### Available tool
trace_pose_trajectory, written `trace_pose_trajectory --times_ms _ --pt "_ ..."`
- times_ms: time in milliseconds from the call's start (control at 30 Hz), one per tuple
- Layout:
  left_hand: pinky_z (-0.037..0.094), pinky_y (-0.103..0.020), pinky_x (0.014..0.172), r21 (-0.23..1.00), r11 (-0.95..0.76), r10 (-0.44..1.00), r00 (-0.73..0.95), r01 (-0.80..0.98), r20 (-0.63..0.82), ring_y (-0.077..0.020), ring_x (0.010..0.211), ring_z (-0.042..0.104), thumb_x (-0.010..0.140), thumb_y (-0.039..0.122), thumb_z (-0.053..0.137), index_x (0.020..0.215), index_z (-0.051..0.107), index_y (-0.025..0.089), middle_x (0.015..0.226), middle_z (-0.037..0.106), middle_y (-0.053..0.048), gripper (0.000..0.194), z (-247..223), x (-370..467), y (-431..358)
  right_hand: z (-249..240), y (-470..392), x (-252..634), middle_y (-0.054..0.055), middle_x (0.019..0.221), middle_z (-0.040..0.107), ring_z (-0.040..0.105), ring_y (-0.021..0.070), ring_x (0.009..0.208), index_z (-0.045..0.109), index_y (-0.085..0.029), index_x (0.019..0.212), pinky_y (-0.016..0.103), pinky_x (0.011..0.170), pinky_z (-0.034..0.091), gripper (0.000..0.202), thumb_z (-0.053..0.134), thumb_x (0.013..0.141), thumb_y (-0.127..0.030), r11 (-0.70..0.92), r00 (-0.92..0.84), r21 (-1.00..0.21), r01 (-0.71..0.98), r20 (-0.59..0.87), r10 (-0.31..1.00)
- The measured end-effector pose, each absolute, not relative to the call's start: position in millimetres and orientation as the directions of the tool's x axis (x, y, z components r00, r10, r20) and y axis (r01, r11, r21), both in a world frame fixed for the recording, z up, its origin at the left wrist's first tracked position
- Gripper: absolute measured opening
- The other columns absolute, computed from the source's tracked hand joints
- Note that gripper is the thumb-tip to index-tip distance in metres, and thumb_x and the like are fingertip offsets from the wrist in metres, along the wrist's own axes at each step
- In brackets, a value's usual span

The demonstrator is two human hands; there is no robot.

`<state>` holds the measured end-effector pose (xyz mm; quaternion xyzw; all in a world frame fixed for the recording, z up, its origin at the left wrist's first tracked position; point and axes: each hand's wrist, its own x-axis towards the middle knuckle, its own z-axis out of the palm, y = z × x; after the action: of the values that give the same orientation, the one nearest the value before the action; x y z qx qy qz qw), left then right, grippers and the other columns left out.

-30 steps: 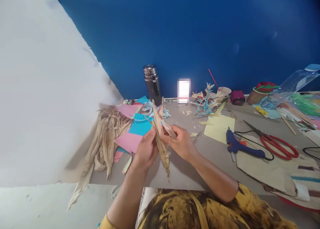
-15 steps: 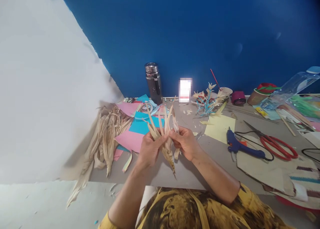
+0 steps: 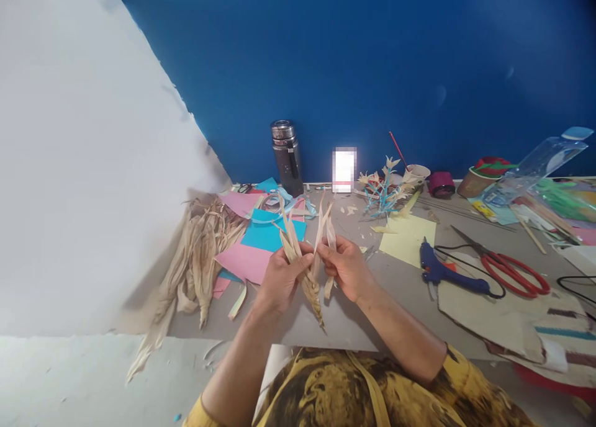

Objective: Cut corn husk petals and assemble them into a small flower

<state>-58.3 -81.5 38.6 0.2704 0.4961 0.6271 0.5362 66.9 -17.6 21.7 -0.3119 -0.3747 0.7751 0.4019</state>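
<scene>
Between my hands is a plait of dry, straw-coloured corn husk, its narrow braided tail pointing down toward me. My left hand is closed around the upper part of the plait, thumb on top, and loose husk ends fan out above it. With fingers and thumb pinched, my right hand grips pale husk strips that stick up and hang below the fingers. A pile of loose dry husks lies to the left, partly over the table edge.
Pink paper and blue paper lie behind my left hand, near a steel flask. On the right are a blue glue gun, red-handled scissors, yellow paper, husk flowers and a tilted clear bottle.
My right hand has drawn its husk strips slightly apart from the plait, widening the gap between the upright ends. My left hand keeps its hold; the view has shifted slightly.
</scene>
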Motion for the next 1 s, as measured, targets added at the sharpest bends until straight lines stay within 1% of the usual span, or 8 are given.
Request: trace_pose_trajectory --times_ms 200,400,567,667,733,833,933,1000 --pt "0.044 -0.024 0.058 0.917 0.095 0.939 -0.271 -0.387 -0.212 -0.0128 0.061 0.058 0.061 0.028 0.086 0.079 0.069 0.013 0.067 0.065 -0.002 0.029 40 -55 -79 19 -18 69 -0.009 0.055 0.037 0.026 0.0057 0.049 0.064 -0.017 0.076 0.02 0.044 0.017 0.032 0.086 0.061 -0.035 -0.343 -0.461 -0.863 -0.371 -0.149 0.875" --pt "0.039 -0.023 0.054 0.901 0.106 0.924 -0.294 -0.421 -0.246 -0.0097 0.055 0.052 0.058 0.025 0.086 0.078 0.069 0.013 0.06 0.06 0.002 0.029 40 -53 -79 18 -18 72 -0.008 0.056 0.037 0.026 0.0063 0.05 0.067 -0.018 0.076 0.021 0.044 0.017 0.032 0.085 0.062 -0.039 -0.358 -0.451 -0.833 -0.421 -0.15 0.88" --pt "0.04 -0.023 0.055 0.883 0.092 0.92 -0.3 -0.46 -0.252 -0.0097 0.056 0.052 0.059 0.026 0.086 0.081 0.068 0.014 0.06 0.059 0.003 0.031 36 -51 -78 20 -18 72 -0.007 0.056 0.04 0.03 0.0072 0.05 0.064 -0.018 0.073 0.022 0.043 0.021 0.034 0.085 0.063 -0.044 -0.326 -0.409 -0.838 -0.437 -0.138 0.902" --pt "0.04 -0.022 0.056 0.908 0.082 0.92 -0.319 -0.412 -0.228 -0.0095 0.057 0.052 0.059 0.024 0.085 0.077 0.067 0.014 0.061 0.059 0.003 0.028 36 -48 -78 21 -17 72 -0.008 0.054 0.038 0.027 0.0065 0.048 0.061 -0.018 0.071 0.022 0.042 0.021 0.037 0.085 0.063 -0.046 -0.289 -0.419 -0.87 -0.398 -0.108 0.902" --pt "0.04 -0.022 0.055 0.903 0.076 0.914 -0.333 -0.422 -0.232 -0.0088 0.055 0.051 0.059 0.023 0.085 0.073 0.065 0.014 0.059 0.057 0.003 0.026 37 -49 -78 19 -17 73 -0.009 0.054 0.037 0.026 0.0058 0.047 0.059 -0.018 0.068 0.021 0.041 0.02 0.038 0.086 0.063 -0.044 -0.252 -0.378 -0.889 -0.383 -0.098 0.921" --pt "0.045 -0.023 0.058 0.853 0.068 0.886 -0.362 -0.518 -0.29 -0.0118 0.061 0.058 0.06 0.021 0.083 0.075 0.063 0.014 0.067 0.063 0.001 0.026 38 -54 -77 14 -15 76 -0.005 0.058 0.048 0.037 0.0075 0.05 0.061 -0.019 0.068 0.021 0.043 0.027 0.034 0.084 0.066 -0.044 -0.235 -0.297 -0.883 -0.406 -0.116 0.948" --pt "0.052 -0.03 0.067 0.775 0.064 0.86 -0.359 -0.629 -0.363 -0.0171 0.073 0.064 0.066 0.02 0.079 0.082 0.063 0.014 0.081 0.068 -0.005 0.023 35 -55 -74 14 -13 80 0.002 0.079 0.066 0.056 0.0135 0.065 0.066 -0.02 0.078 0.025 0.054 0.043 0.031 0.081 0.068 -0.046 -0.235 -0.273 -0.849 -0.473 -0.112 0.955" --pt "0.053 -0.031 0.066 0.715 0.078 0.866 -0.308 -0.695 -0.394 -0.0158 0.068 0.062 0.071 0.021 0.076 0.083 0.062 0.014 0.076 0.064 -0.004 0.019 32 -52 -70 18 -14 80 0.004 0.087 0.069 0.061 0.0167 0.071 0.066 -0.021 0.082 0.028 0.059 0.048 0.033 0.08 0.069 -0.047 -0.263 -0.309 -0.801 -0.539 -0.102 0.945"
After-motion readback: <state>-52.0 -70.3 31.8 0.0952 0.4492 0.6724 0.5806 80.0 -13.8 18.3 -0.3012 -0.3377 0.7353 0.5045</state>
